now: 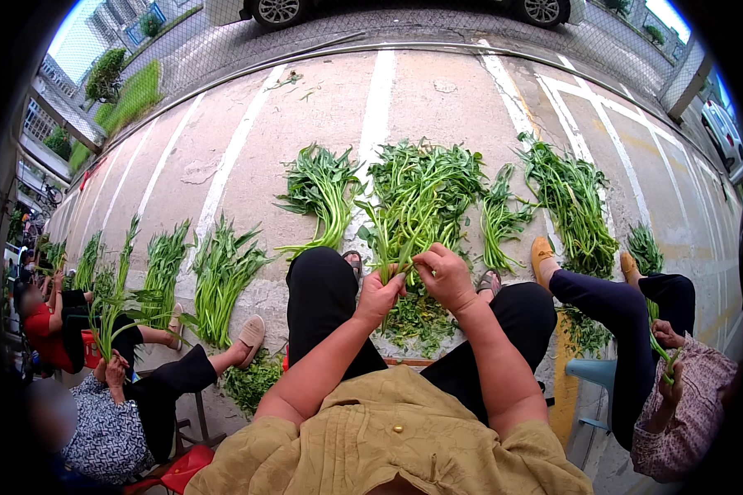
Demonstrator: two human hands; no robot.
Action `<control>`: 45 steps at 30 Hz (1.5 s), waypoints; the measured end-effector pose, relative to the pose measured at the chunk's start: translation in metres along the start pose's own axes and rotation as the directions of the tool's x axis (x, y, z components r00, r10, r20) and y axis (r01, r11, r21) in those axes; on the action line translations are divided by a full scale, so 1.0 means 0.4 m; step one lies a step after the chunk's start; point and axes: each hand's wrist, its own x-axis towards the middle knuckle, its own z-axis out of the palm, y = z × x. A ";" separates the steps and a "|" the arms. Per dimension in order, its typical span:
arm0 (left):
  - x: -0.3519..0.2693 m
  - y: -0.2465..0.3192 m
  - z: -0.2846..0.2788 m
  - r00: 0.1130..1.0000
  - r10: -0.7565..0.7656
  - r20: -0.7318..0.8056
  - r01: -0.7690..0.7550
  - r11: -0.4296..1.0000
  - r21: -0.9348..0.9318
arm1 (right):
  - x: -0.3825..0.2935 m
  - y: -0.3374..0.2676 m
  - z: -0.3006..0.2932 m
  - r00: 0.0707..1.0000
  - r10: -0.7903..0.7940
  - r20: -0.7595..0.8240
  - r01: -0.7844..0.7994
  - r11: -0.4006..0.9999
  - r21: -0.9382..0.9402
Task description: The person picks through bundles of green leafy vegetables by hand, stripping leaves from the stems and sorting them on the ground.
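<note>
My left hand (376, 298) grips a few leafy green stalks (379, 238), which look like water spinach, just in front of my knees. Close beside it, my right hand (447, 279) pinches a leaf (406, 252) of the same stalks between thumb and fingers. Beyond both hands a large heap of water spinach (436, 179) lies on the pavement, leaves pointing away from me. Smaller bundles flank it, one at the left (323, 192) and a thin one at the right (500, 216). Below my hands, torn leaves (418, 328) are scattered between my feet.
At my left, a seated person (108, 427) holds upright stalks; another in red (43, 328) sits farther off. A person at my right (681, 402) also holds stalks. More bundles (226, 278) line the ground. A wire fence and a parked car (408, 5) stand ahead.
</note>
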 end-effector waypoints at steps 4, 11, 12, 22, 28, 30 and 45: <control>-0.002 0.003 0.000 1.000 -0.008 0.004 0.008 1.000 -0.014 | -0.006 -0.003 0.004 0.999 -0.043 -0.001 0.043 0.996 -0.085; 0.000 -0.002 -0.003 1.000 -0.025 0.009 0.025 1.000 -0.006 | -0.004 -0.006 0.005 0.994 -0.101 -0.030 0.098 0.990 -0.106; 0.001 -0.004 -0.004 1.000 -0.019 0.010 0.019 1.000 0.001 | -0.004 -0.006 0.005 0.995 -0.101 -0.029 0.097 0.989 -0.109; -0.001 -0.005 -0.001 1.000 -0.018 -0.014 0.018 0.999 0.029 | -0.010 -0.006 0.011 0.998 -0.064 0.015 0.066 0.989 -0.133; -0.008 0.003 0.006 0.997 -0.082 0.000 0.082 0.996 -0.021 | -0.016 0.001 0.025 1.000 0.003 0.008 -0.002 0.993 -0.115; -0.009 0.005 0.006 0.994 -0.104 0.017 0.104 0.993 -0.049 | -0.018 0.003 0.028 0.999 0.031 0.012 -0.029 0.994 -0.106; -0.002 0.012 -0.008 0.989 -0.148 -0.023 0.144 0.983 -0.113 | -0.015 0.047 -0.052 0.996 0.094 -0.003 -0.092 0.981 0.170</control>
